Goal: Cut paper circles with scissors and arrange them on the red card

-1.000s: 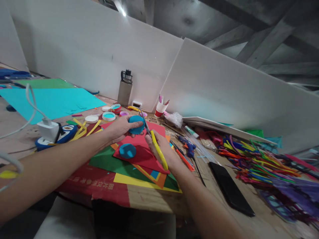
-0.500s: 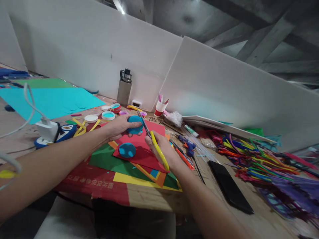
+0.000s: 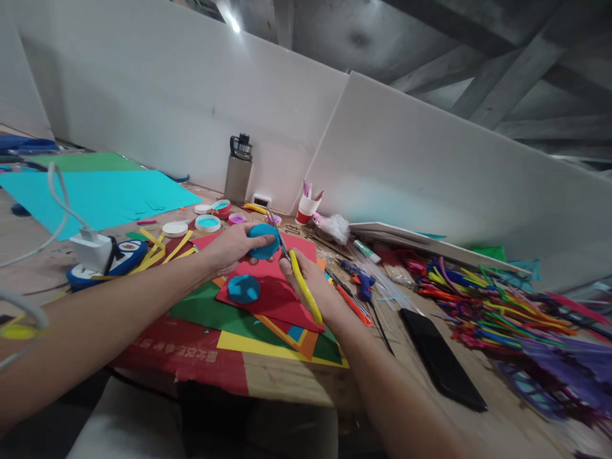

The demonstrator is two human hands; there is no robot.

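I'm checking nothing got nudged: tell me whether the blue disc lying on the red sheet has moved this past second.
No: the blue disc on the red sheet keeps its place relative to the black phone, with no visible shift either way.

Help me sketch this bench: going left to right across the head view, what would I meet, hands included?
White block-shaped charger, round white lid, left hand holding a round blue piece, right hand holding yellow-handled metal scissors, orange box cutter, black rectangular phone.
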